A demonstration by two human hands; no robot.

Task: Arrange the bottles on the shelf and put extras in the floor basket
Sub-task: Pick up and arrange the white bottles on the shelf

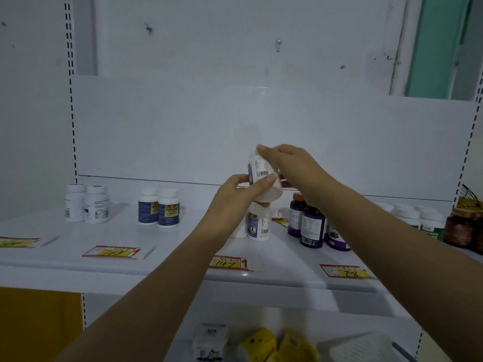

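A white bottle (261,176) with a barcode label is held tilted in the air above the white shelf (170,259). My left hand (236,194) grips its lower side, thumb across the label. My right hand (285,163) holds its upper end from the right. Directly below stands another white bottle (258,226) with a blue label. To the left stand a pair of blue-and-yellow labelled bottles (159,211) and a pair of plain white bottles (87,203). Dark purple bottles (309,226) stand to the right.
Yellow price tags (227,263) lie along the shelf's front edge. White-capped green bottles (418,218) and brown jars (460,228) fill the right end. On the shelf below are a small white box (210,340) and yellow packets (261,343). No floor basket is in view.
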